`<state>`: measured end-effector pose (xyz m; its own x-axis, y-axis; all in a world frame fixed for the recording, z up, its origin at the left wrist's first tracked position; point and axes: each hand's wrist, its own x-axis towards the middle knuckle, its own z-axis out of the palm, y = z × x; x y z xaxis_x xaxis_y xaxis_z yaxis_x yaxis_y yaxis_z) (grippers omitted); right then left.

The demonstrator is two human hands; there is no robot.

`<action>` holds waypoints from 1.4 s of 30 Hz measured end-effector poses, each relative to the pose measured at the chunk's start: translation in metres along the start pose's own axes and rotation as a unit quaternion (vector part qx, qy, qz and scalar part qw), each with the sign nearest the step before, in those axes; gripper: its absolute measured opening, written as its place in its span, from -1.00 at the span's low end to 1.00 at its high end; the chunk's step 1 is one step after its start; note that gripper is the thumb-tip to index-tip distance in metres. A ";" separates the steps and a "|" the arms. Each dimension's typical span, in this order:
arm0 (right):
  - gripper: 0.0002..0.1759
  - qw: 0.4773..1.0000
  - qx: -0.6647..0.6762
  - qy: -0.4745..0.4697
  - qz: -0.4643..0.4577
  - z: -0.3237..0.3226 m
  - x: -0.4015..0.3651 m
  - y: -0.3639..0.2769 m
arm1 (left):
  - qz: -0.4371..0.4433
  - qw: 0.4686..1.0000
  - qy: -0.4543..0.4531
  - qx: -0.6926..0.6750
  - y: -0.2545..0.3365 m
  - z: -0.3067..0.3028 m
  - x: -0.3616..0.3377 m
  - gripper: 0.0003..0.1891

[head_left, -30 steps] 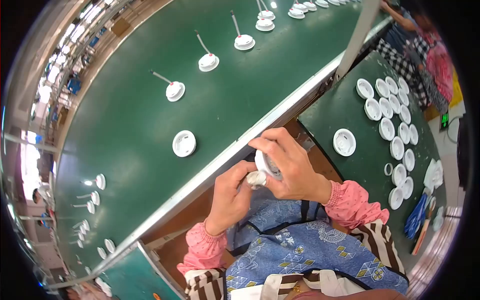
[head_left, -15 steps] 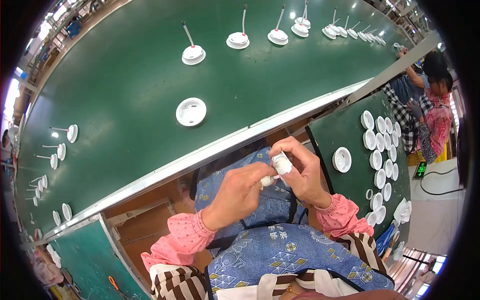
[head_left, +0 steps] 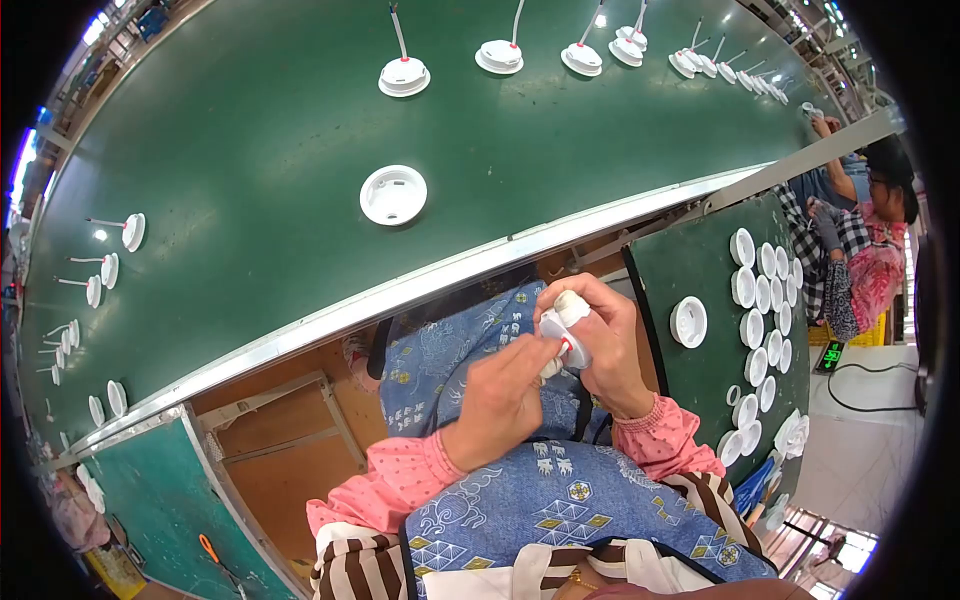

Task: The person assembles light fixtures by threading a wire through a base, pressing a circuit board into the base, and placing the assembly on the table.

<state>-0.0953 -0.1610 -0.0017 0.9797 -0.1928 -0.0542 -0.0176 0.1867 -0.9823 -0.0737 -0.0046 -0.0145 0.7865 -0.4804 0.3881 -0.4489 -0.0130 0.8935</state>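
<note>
Above my lap, my right hand (head_left: 612, 345) is closed on a round white plastic cover (head_left: 578, 348), holding it tilted with a small red fitting showing. My left hand (head_left: 503, 392) is closed with its fingertips at that red fitting, slightly smeared by motion. Whatever the left fingertips pinch, perhaps the cable, is mostly hidden. White wrapping shows on my right thumb (head_left: 571, 308). Beyond my hands, an open white round cover (head_left: 394, 195) lies on the green bench (head_left: 270, 200).
Several white covers with upright cables (head_left: 404, 76) stand along the far bench. More cabled covers (head_left: 133, 232) sit at left. A side table at right bears rows of white cups (head_left: 752, 328) and a lone cup (head_left: 689, 322). Orange-handled scissors (head_left: 208, 547) lie lower left. A co-worker (head_left: 870, 240) sits at right.
My right hand has turned the white cover so its face and red fitting show. My left hand has moved up and right against it. The whole view has shifted slightly.
</note>
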 end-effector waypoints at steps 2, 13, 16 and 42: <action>-0.74 1.000 -0.007 0.004 0.002 -0.001 0.004 0.007 | -0.028 0.999 0.019 -0.006 0.000 0.009 -0.006 -0.72; -0.69 0.988 0.136 0.015 0.069 -0.015 0.012 0.013 | -0.095 0.995 -0.037 0.012 -0.005 -0.004 -0.003 -0.83; -0.66 0.986 0.152 0.022 0.070 -0.017 0.010 0.016 | -0.096 0.993 -0.061 0.022 -0.004 -0.016 0.000 -0.84; -0.65 0.982 0.150 0.004 0.115 0.034 -0.009 0.011 | -0.105 0.866 0.120 -0.474 0.006 -0.010 0.001 -0.62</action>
<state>-0.0978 -0.1248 -0.0056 0.9550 -0.1195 -0.2714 -0.1776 0.5022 -0.8463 -0.0714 0.0033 -0.0071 0.9253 -0.3568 0.1288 0.1746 0.7020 0.6905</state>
